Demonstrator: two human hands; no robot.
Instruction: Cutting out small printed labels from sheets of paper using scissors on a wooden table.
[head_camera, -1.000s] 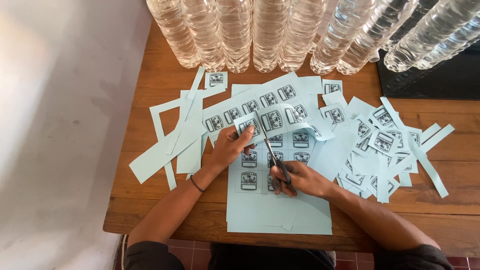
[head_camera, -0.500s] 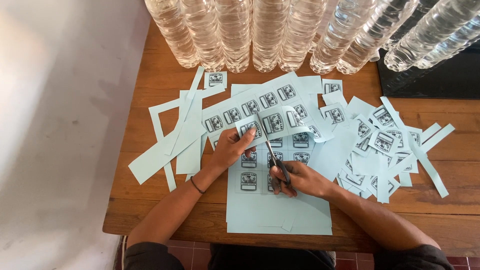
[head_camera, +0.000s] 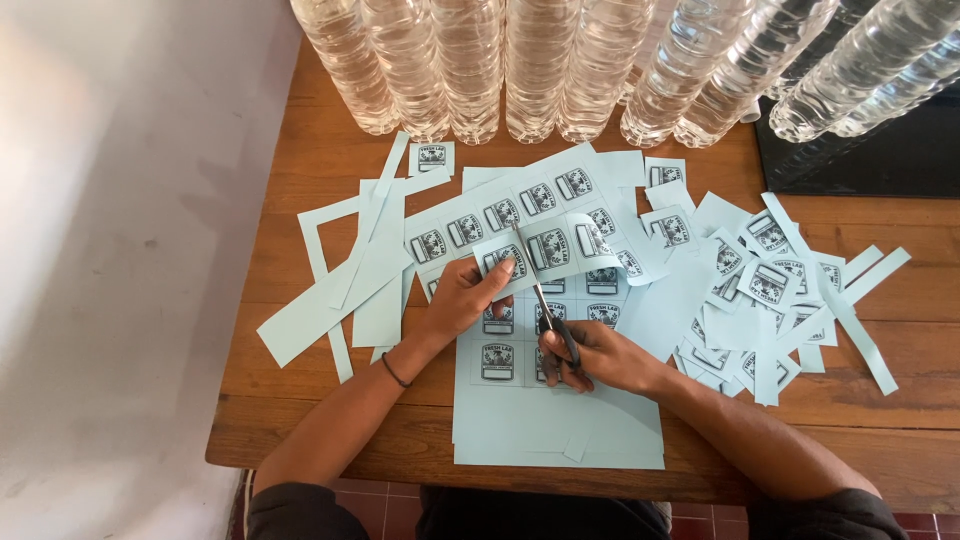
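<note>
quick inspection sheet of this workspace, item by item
surface: brown wooden table, mostly covered with paper
job's things: strip of printed labels being cut with scissors; pale blue label sheet beneath
clutter: cut labels piled at right, blank paper strips at left
grippers: left hand pinches the strip; right hand in the scissor handles
cables: nothing seen
surroundings: row of clear water bottles at the far edge, pale floor to the left

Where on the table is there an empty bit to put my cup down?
Bare patches of the brown wooden table: the left edge between the clear plastic water bottles and the long pale blue paper strips, and the near right corner below the pile of cut pale blue labels. The middle is crowded with the pale blue label sheet, scissors and both hands.
</note>
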